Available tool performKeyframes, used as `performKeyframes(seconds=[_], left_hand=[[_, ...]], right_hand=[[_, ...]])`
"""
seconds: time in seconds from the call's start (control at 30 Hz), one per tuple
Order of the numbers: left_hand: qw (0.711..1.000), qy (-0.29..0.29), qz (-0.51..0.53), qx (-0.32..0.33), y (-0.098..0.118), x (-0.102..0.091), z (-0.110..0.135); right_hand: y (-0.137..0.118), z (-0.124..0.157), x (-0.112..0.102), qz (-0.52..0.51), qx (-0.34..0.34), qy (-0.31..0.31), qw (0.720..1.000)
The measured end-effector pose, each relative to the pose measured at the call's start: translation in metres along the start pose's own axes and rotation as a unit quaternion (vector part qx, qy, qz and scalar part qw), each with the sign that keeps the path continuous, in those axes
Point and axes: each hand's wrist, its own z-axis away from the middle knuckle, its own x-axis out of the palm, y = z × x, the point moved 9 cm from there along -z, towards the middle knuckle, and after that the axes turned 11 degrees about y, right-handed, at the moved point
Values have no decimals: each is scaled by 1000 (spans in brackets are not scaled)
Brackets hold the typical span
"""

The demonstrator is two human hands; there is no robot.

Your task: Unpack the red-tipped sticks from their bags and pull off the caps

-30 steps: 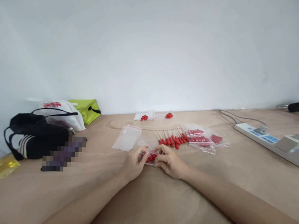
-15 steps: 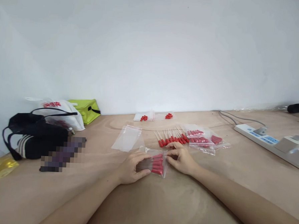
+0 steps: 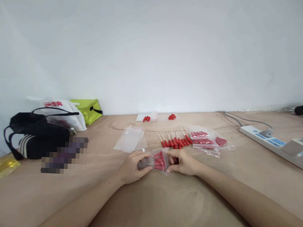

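Note:
A clear zip bag with several red-tipped sticks in it lies between my hands, close to the tabletop. My left hand grips its left end, around the pale stick ends. At the right edge of the bag, my right hand is closed with its fingers bent against the plastic. Just beyond the hands lies a loose row of red-headed sticks, pale ends pointing away. Flat clear zip bags rest to the left of that row. Filled zip bags of red pieces are piled to the right.
Two small heaps of red pieces lie on plastic near the wall. Along the left stand a black bag, a white plastic bag and a lime-green bag. A power strip with plugs and cables is on the right.
My right hand has come nearer and closed on the bag's right edge. The bag's right side has lifted a little and its sticks have bunched together. My left hand keeps its hold.

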Motion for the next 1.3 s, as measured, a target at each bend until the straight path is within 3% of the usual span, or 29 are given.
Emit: performKeyframes(seconds=[0.07, 0.2, 0.33, 0.73, 0.93, 1.3], left_hand=[[1000, -1, -2, -8, -2, 0, 0], [1000, 2, -6, -19, -5, 0, -1], [1000, 9, -7, -20, -5, -1, -2], [1000, -7, 6, -13, -5, 1, -2], [1000, -21, 12, -16, -6, 3, -2], [998, -33, 13, -45, -15, 3, 0]], right_hand=[[2, -2, -1, -19, 19, 8, 1000], [0, -5, -9, -16, 15, 86, 996], [-5, -6, -2, -30, -5, 63, 998], [10, -9, 8, -58, 118, 74, 989], [11, -8, 9, -82, 130, 72, 986], [31, -5, 0, -231, 177, 96, 952]])
